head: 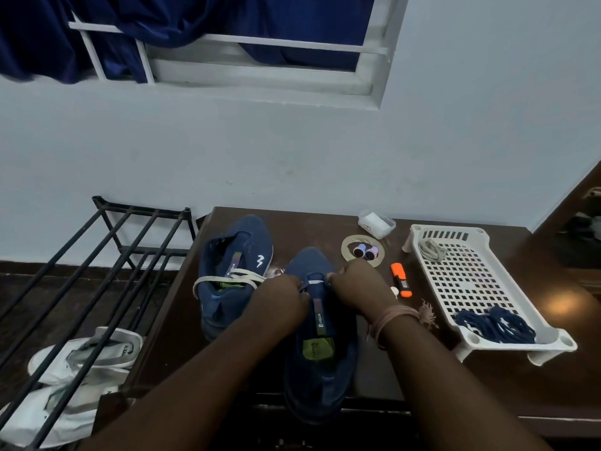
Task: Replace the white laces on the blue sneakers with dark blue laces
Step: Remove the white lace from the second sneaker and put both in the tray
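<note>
Fingers of my left hand [282, 296] and right hand [355, 281] pinch the white lace [314, 282] across the near sneaker [320, 340], centred for threading; dark blue laces [496, 324] wait in the right-hand tray [468, 275], within reach.

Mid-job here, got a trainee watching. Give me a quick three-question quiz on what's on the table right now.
1. True or false: the dark blue laces lie in the white basket.
2. Which sneaker are both hands working on? A) near sneaker B) far sneaker
3. What colour is the marker between that sneaker and the basket?

Key: 1 true. 2 A: left hand and right hand pinch its white lace. 3 orange.
</note>
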Demonstrator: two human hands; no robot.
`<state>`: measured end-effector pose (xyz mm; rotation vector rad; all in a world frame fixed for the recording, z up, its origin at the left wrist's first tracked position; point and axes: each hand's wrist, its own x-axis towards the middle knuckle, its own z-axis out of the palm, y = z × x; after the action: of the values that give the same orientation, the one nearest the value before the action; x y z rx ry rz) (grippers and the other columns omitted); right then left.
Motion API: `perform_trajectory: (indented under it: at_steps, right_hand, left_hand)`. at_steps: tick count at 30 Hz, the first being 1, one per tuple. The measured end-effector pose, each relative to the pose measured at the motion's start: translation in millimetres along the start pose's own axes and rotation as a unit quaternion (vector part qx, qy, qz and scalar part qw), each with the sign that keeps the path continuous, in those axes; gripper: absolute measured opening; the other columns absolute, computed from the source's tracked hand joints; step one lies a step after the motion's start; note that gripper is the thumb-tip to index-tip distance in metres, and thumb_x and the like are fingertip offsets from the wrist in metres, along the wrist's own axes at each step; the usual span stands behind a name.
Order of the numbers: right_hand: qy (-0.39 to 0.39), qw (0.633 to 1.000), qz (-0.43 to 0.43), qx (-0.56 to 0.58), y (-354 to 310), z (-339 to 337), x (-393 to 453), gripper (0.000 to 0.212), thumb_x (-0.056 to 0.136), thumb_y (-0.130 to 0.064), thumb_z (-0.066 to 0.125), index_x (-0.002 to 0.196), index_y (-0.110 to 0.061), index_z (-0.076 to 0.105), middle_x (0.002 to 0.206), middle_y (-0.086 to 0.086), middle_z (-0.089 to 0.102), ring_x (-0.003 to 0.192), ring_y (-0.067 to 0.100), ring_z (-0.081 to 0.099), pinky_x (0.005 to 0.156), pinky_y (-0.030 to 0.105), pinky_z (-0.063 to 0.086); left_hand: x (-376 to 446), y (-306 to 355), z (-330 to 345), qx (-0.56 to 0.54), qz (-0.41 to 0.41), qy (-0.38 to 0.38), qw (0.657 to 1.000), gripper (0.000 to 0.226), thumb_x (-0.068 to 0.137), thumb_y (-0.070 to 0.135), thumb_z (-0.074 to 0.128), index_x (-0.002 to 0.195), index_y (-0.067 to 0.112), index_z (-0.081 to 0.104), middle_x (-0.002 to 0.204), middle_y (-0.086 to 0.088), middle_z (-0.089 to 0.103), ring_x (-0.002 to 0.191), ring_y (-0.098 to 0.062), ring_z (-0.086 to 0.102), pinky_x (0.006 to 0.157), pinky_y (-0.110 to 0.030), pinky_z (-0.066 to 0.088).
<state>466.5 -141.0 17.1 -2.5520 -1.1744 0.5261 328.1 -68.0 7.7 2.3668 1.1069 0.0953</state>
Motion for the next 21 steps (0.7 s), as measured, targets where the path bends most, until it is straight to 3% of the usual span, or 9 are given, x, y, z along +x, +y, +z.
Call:
perform_trajectory:
  at_steps: [3,4,5,7,9,11,14,18,21]
  right_hand:
    - [-0.002,0.998,-0.047,-0.038,-5.1,-17.9,-3.7,0.03,0.1,-0.006,0.04,0.127,-0.001,0.053,0.126,0.017,0.057,0.111,0.032,0.058,0.087,0.037,0.044]
    - [0.008,0.998,-0.034,0.043,-5.9,-23.2,-1.8,0.026,0.098,-0.003,0.042,0.121,-0.003,0.055,0.121,0.019,0.057,0.109,0.033,0.058,0.093,0.039,0.044]
    - [0.024,0.98,-0.005,0.196,-6.0,-30.6,-0.1,0.018,0.096,-0.002,0.045,0.106,-0.009,0.059,0.108,0.021,0.058,0.098,0.032,0.059,0.093,0.043,0.045]
    - [0.047,0.907,0.008,0.419,-7.6,-42.7,-0.3,0.018,0.092,-0.013,0.047,0.076,-0.02,0.053,0.077,0.011,0.053,0.069,0.026,0.051,0.078,0.042,0.048]
    - [0.081,0.856,0.018,0.511,-5.9,-47.1,0.2,0.021,0.089,-0.028,0.049,0.074,-0.015,0.055,0.065,0.007,0.051,0.053,0.018,0.046,0.056,0.033,0.043]
    - [0.076,0.896,0.021,0.436,-6.2,-43.1,-2.5,0.03,0.09,-0.037,0.054,0.077,-0.011,0.059,0.066,0.009,0.054,0.051,0.018,0.048,0.047,0.026,0.037]
    - [0.015,0.976,0.078,0.203,-2.7,-16.9,-3.2,0.03,0.088,-0.044,0.057,0.073,-0.018,0.054,0.078,0.005,0.057,0.071,0.021,0.054,0.059,0.028,0.044]
    - [0.015,0.986,0.088,0.143,-1.7,2.4,1.8,0.026,0.089,-0.035,0.063,0.082,-0.011,0.057,0.074,0.003,0.052,0.078,0.023,0.053,0.054,0.025,0.037]
    - [0.059,0.976,0.047,0.203,-3.4,-3.5,4.0,0.023,0.093,-0.026,0.06,0.083,-0.007,0.063,0.071,0.005,0.055,0.078,0.025,0.056,0.067,0.026,0.039]
  left_hand:
    - [0.3,-1.1,-1.3,0.003,-0.004,0.0,1.0,0.016,0.092,0.023,0.052,0.086,0.01,0.059,0.087,-0.008,0.059,0.085,-0.027,0.057,0.068,-0.029,0.036]
    - [0.4,-1.6,-1.3,0.003,-0.006,-0.001,1.0,0.016,0.093,0.022,0.052,0.089,0.009,0.061,0.091,-0.01,0.062,0.088,-0.028,0.059,0.068,-0.029,0.036]
    - [0.2,-1.5,-1.4,0.002,-0.008,-0.002,1.0,0.016,0.093,0.021,0.052,0.091,0.008,0.061,0.093,-0.011,0.064,0.09,-0.029,0.06,0.068,-0.029,0.036]
    - [0.0,-1.3,-1.4,0.003,-0.008,-0.002,1.0,0.015,0.093,0.02,0.051,0.09,0.009,0.06,0.093,-0.01,0.063,0.089,-0.028,0.059,0.067,-0.029,0.035]
    - [-0.1,-1.0,-1.4,0.004,-0.006,-0.003,1.0,0.014,0.093,0.02,0.051,0.087,0.01,0.059,0.091,-0.01,0.061,0.088,-0.028,0.059,0.067,-0.029,0.035]
    - [0.1,-0.6,-1.9,0.005,-0.002,-0.005,1.0,0.014,0.093,0.02,0.051,0.083,0.011,0.055,0.086,-0.007,0.057,0.084,-0.027,0.056,0.066,-0.029,0.034]
    - [0.2,-0.5,-1.9,0.007,0.003,0.0,1.0,0.014,0.092,0.021,0.051,0.083,0.012,0.055,0.083,-0.005,0.055,0.08,-0.025,0.053,0.066,-0.03,0.034]
    - [0.4,-1.8,0.3,0.006,0.011,0.009,1.0,0.017,0.092,0.022,0.052,0.092,0.008,0.062,0.088,-0.008,0.059,0.086,-0.028,0.059,0.068,-0.03,0.037]
    - [0.4,-2.8,0.4,0.0,0.012,0.009,1.0,0.017,0.091,0.021,0.052,0.09,0.007,0.063,0.088,-0.009,0.061,0.086,-0.028,0.06,0.067,-0.03,0.037]
